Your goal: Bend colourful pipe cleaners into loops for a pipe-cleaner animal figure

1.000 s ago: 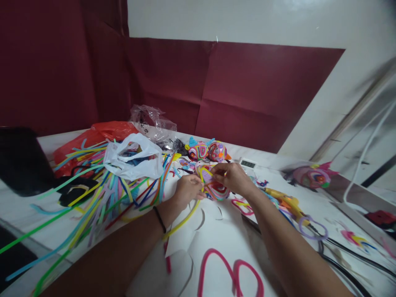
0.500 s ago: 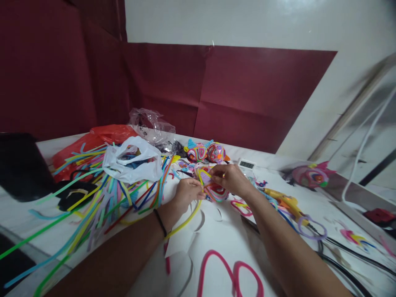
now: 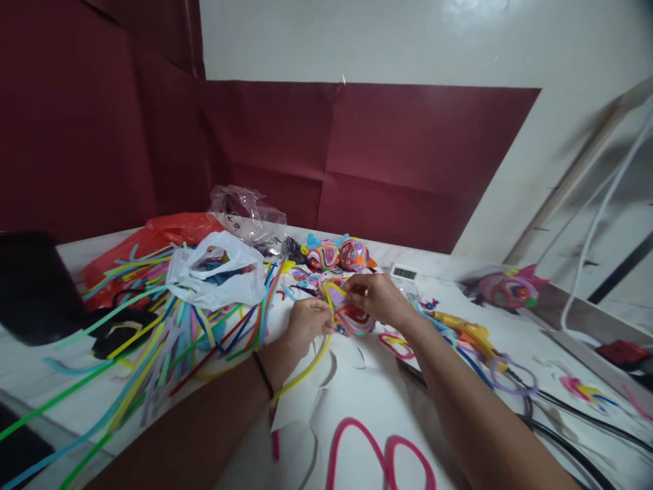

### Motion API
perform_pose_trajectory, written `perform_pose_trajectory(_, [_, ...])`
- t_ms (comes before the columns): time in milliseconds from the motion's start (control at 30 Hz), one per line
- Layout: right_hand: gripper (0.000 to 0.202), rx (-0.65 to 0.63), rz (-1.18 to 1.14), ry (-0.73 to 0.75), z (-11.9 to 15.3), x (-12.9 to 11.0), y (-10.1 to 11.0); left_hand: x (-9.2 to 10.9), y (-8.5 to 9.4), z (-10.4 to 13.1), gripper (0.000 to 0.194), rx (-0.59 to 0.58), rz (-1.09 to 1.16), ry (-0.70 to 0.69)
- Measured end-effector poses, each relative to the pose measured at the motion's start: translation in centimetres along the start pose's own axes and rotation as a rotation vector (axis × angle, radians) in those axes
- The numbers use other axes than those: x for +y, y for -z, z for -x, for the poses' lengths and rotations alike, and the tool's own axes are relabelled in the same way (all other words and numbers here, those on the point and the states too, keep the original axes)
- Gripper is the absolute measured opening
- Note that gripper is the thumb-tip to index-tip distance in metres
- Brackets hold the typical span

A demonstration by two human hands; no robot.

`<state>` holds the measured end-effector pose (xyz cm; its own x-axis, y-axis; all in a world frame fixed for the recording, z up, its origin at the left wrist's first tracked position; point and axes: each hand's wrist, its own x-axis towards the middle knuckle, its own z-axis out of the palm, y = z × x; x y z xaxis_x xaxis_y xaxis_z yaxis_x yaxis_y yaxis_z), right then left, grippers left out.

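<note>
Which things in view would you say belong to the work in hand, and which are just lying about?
Seemingly in the work: yellow strip, spiral-patterned piece, loose colourful strips, yellow glue gun.
Apparently just lying about: digital display, red plastic bag, clear plastic bag.

The slim bendy pipe cleaner (image 3: 306, 369) is yellow. The round coiled craft piece (image 3: 356, 320) has purple, red, pink and pale blue bands. The crinkled plastic bag (image 3: 217, 270) is white, the slack plastic bag (image 3: 178, 226) red, the hot-glue gun (image 3: 472, 332) yellow with orange, the creased wall sheet (image 3: 408, 150) plain maroon.
</note>
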<state>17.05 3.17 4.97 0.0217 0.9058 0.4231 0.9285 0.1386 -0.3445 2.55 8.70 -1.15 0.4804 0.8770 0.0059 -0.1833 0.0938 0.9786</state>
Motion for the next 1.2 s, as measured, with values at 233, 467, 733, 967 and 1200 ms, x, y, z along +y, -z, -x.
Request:
perform_pose_trajectory(233, [0.017, 0.009, -0.054, -0.009, 0.0, 0.0, 0.1, 0.2, 0.1, 0.1, 0.004, 0.057, -0.086, -0.05])
perform_pose_trajectory(467, [0.02, 0.051, -0.145, 0.004, -0.2, 0.2, 0.5, 0.8, 0.4, 0.0, 0.003, 0.04, -0.191, -0.182])
perform_pose_trajectory(733, [0.02, 0.073, -0.676, -0.027, 0.3, -1.6, 3.4, 5.7, 0.0, 1.5, 0.006, 0.08, -0.346, -0.372])
perform_pose_trajectory(967, [0.014, 0.057, -0.871, 0.039, 1.7, -3.2, 6.9, 10.2, -2.4, 2.9, 0.01, 0.008, -0.552, -0.498])
perform_pose_trajectory(1200, [0.02, 0.149, -0.827, 0.108, 2.7, -3.2, 9.2, 12.3, -4.7, 4.1, 0.012, -0.049, -0.784, -0.702])
